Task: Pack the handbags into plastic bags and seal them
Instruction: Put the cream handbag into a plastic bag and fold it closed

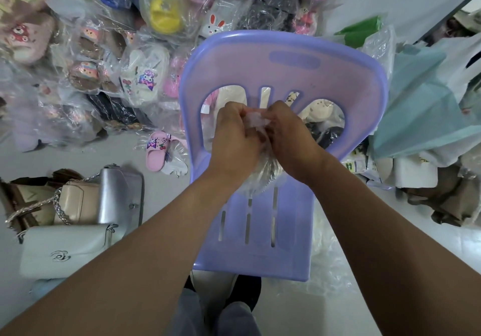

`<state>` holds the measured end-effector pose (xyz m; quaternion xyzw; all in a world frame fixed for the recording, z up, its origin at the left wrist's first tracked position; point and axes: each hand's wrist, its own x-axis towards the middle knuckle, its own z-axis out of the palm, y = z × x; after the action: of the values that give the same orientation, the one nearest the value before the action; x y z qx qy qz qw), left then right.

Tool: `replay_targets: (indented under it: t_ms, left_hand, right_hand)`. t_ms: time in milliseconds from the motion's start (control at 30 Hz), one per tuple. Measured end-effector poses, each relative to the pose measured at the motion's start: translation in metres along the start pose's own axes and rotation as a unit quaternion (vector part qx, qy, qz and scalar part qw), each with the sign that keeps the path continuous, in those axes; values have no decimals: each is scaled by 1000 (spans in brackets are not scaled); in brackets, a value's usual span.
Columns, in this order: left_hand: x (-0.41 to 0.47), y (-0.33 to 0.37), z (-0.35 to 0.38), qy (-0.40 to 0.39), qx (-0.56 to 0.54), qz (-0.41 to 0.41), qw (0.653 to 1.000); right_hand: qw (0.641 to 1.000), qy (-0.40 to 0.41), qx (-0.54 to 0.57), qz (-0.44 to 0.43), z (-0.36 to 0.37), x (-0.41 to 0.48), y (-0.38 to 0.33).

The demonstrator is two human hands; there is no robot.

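Plastic bag (260,178), contents hidden, gripped by left hand (234,138), right hand (289,138).

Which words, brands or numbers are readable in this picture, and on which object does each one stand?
No text is legible here.
Dark emblem on the white handbag: too stylised to read.
Green print on the white package right of the purple chair: too blurred to read.

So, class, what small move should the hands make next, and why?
Probably twist and knot the gathered neck: the left hand and right hand both pinch the bunched top of the bag, which rests on the chair.
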<state>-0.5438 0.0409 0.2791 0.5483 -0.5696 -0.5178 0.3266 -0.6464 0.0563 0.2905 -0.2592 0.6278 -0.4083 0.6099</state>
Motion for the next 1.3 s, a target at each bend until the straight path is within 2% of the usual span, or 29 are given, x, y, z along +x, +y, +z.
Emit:
replay_targets:
  t_ms: [67, 133, 267, 367, 467, 600, 667, 733, 800, 900, 1067, 1200, 1300]
  left_hand:
    - [0, -1, 1, 13, 33, 26, 999]
    - [0, -2, 1, 22, 40, 20, 999]
    - [-5, -1, -2, 11, 6, 23, 1000]
    - [-12, -6, -4, 12, -31, 51, 998]
    - [-18, -11, -7, -12, -62, 42, 997]
    - [-13, -10, -10, 12, -36, 5, 999]
    - [-10, -7, -15, -4, -111, -64, 992]
    - [-9, -5, -22, -56, -145, -95, 983]
    - [-9, -4, -27, -94, -103, -76, 987]
    - [-7, 4, -27, -92, -64, -82, 990]
    - [-4, 1, -21, -79, -34, -98, 991]
    - [-6, -6, -19, -61, 12, -77, 995]
    - [-10, -11, -17, -48, 75, -45, 995]
  right_hand:
    - [995, -40, -86, -28, -1, -4, 3]
    - [989, -35, -134, -45, 0, -8, 4]
    - [982, 37, -180, -40, 3, -5, 1]
    - [987, 85, -135, -37, 7, -2, 4]
    - [988, 134, -59, -45, 9, 0, 7]
    - [979, 147, -75, -121, 9, -2, 10]
    - [979, 117, -98, -131, 7, -4, 9]
    - [983, 57, -117, -126, 1, -8, 8]
    - [984, 5, -132, -120, -7, -13, 4]
    - [982, -57, -131, -124, -22, -18, 1]
    - [985, -24, -114, -130, -28, -20, 5]
    - [951, 60, -239, -187, -25, -18, 9]
    - [891, 145, -348, -254, -19, -13, 17]
